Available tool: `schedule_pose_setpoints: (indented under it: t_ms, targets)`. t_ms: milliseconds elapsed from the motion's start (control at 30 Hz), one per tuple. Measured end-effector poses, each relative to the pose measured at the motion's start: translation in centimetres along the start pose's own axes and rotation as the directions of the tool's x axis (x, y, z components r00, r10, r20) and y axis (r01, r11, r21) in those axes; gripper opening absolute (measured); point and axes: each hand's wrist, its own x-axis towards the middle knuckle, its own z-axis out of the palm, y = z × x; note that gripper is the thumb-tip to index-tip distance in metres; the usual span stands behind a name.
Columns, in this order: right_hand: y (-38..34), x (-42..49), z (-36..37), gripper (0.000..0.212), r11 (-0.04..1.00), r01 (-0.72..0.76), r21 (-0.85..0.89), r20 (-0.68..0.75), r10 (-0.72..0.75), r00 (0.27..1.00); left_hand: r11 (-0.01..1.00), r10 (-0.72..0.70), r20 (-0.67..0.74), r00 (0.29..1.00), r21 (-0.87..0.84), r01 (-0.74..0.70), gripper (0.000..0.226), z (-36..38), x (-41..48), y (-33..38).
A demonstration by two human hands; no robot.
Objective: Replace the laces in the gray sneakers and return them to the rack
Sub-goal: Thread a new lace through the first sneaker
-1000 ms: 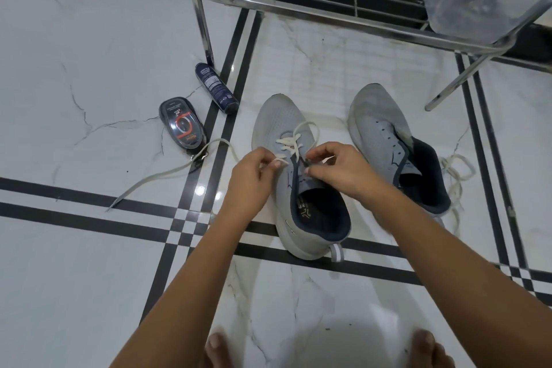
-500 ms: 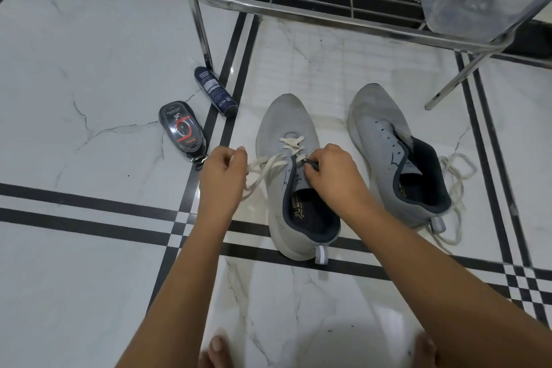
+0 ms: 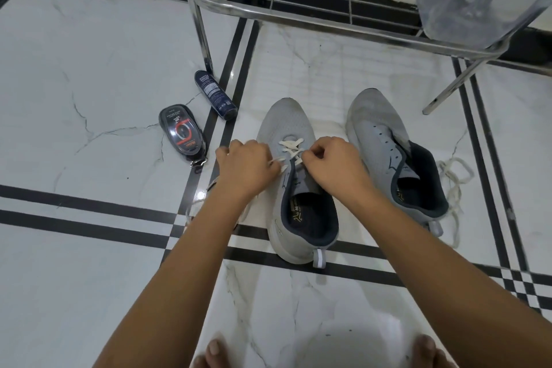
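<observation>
— How many gray mesh sneakers?
— Two. The partly laced sneaker [image 3: 286, 122] lies under the fingers. The unlaced sneaker [image 3: 376, 125] stands just right of them.
— And laces?
— Two white flat ones. The threaded lace [image 3: 291, 146] runs between the fingertips: left hand [image 3: 245, 164] and right hand [image 3: 334, 164] each pinch it, fingers curled. The loose lace [image 3: 452, 185] lies well right.
— Rack?
— One steel wire rack [image 3: 199, 24], ahead of the fingers.

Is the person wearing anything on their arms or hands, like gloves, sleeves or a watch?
No. The left hand and right hand are bare: no gloves, and no rings that I can see. The left forearm and right forearm are uncovered as far as the picture shows, with no sleeve, watch or bracelet. Bare toes show at the bottom edge.
</observation>
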Motion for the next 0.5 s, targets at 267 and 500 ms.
schedule_pose_setpoints:
  t_ms: [267,500]
  targets:
    - [-2.7,1.1,-1.9,0.025,0.868,-0.415,0.274,0.460,0.260,0.849,0.970,0.192,-0.158,0.969,-0.118,-0.211,0.031,-1.2,-3.7,1.3]
    - [-1.1,1.7,-3.9,0.007,0.865,-0.400,0.304,0.592,0.157,0.790,0.889,0.257,-0.136,0.957,-0.355,-0.289,0.034,-1.8,-0.8,-0.2]
